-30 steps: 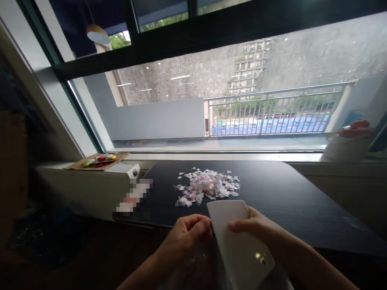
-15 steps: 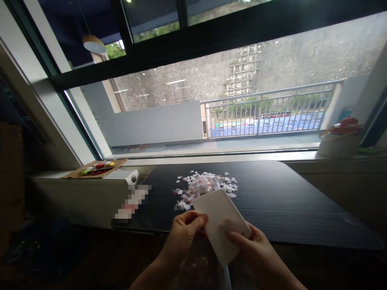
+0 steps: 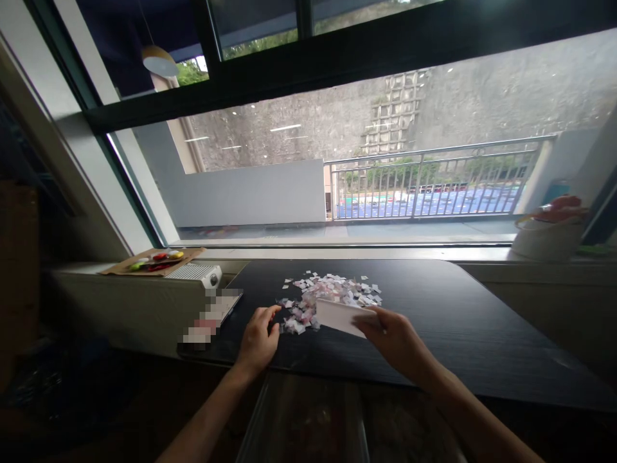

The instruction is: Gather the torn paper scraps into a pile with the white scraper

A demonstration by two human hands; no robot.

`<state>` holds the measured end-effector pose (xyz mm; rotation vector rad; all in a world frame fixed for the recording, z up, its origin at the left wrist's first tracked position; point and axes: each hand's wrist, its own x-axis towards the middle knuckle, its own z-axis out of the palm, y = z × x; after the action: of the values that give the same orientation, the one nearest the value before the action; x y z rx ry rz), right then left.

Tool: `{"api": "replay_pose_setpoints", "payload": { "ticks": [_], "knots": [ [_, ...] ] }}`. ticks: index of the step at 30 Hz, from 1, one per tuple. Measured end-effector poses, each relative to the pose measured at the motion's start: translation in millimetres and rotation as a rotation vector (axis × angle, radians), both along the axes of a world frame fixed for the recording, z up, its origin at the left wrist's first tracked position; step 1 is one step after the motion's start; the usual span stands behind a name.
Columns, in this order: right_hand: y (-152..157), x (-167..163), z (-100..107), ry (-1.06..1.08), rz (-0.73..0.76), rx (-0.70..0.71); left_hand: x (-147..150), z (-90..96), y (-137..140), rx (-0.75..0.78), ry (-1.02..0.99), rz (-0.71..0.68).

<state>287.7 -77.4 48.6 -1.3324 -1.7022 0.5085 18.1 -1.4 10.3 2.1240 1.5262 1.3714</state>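
Observation:
My right hand [image 3: 393,334] grips a flat white card [image 3: 340,315] by its right end, thumb on the near face. The card is tilted and seen at a shallow angle, at the near side of a pile of small pale paper pieces [image 3: 332,289]. It hides part of the pile. My left hand [image 3: 260,337] is left of the pile, fingers bent and the thumb apart from them, with nothing visible in it. The pile lies on a dark tabletop [image 3: 424,308]. A few pieces are scattered near my left fingertips.
A clear plastic container [image 3: 308,418] sits below the table's near edge. A blurred-out flat object [image 3: 212,321] lies at the table's left edge. Beyond are a heater [image 3: 193,276], cardboard with colourful items [image 3: 149,260], a window and a white bucket [image 3: 547,238] on the sill.
My left hand has let go of the card and moved left. My right hand has carried the card up towards the pile and turned it flatter. The plastic container shows more.

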Motion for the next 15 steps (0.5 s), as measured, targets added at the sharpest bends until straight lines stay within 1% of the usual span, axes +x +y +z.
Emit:
{"api": "replay_pose_setpoints", "payload": {
  "ticks": [2, 4, 8, 13, 15],
  "knots": [
    [6.2, -9.4, 0.8, -0.06, 0.028, 0.038, 1.2, -7.3, -1.6, 0.024, 0.077, -0.005],
    [7.1, -12.1, 3.9, -0.123, 0.043, 0.051, 1.8, -10.7, -3.4, 0.046, 0.143, 0.011],
    [-4.5, -0.8, 11.0, -0.25, 0.042, 0.021, 3.8, -11.1, -7.9, 0.083, 0.238, 0.084],
    [-15.4, 10.9, 14.4, -0.235, -0.017, 0.041, 8.3, -9.0, -12.8, 0.108, 0.331, 0.122],
    [-14.0, 9.6, 12.4, -0.207, -0.019, 0.009, 8.8, -8.5, -13.8, 0.114, 0.359, 0.127]
  ]
}}
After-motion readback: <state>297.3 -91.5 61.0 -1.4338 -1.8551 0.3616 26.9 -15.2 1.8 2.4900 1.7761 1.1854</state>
